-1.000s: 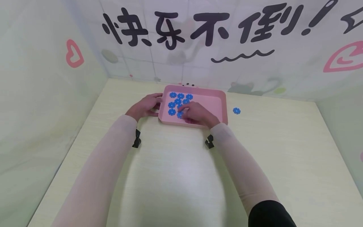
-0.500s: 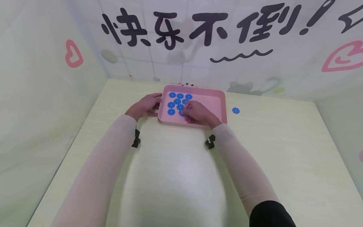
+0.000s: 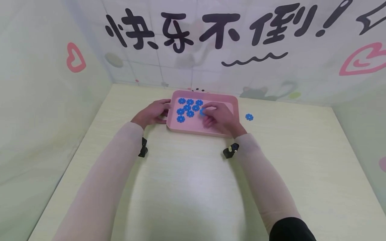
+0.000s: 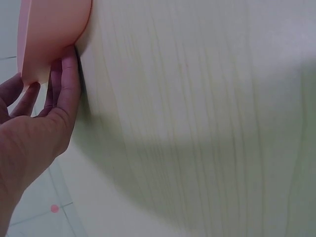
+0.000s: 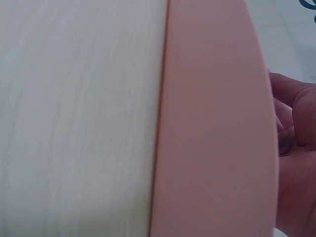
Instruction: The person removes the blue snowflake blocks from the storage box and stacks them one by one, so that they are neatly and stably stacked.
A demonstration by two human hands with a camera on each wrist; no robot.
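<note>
A pink tray [image 3: 196, 129] lies near the back wall, and several blue notched discs [image 3: 181, 119] are spread over its left part. At the tray's left end, my left hand [image 3: 154, 111] holds the side wall between thumb and fingers. The left wrist view shows this hand's fingers [image 4: 71, 84] touching the tray's outer wall. Over the tray's middle, my right hand [image 3: 221, 117] pinches one blue disc [image 3: 202, 111] between thumb and forefinger. The right wrist view has the tray wall hiding part of that hand [image 5: 298, 128] and the disc.
Another blue disc [image 3: 249, 117] lies on the pale wooden table [image 3: 187, 180], just right of the tray. A white printed backdrop [image 3: 193, 63] rises close behind the tray. Side walls [image 3: 45, 127] flank the table.
My right hand has picked a disc from the lower middle of the group and moved right and slightly back with it. My left hand stays at the tray's left end.
</note>
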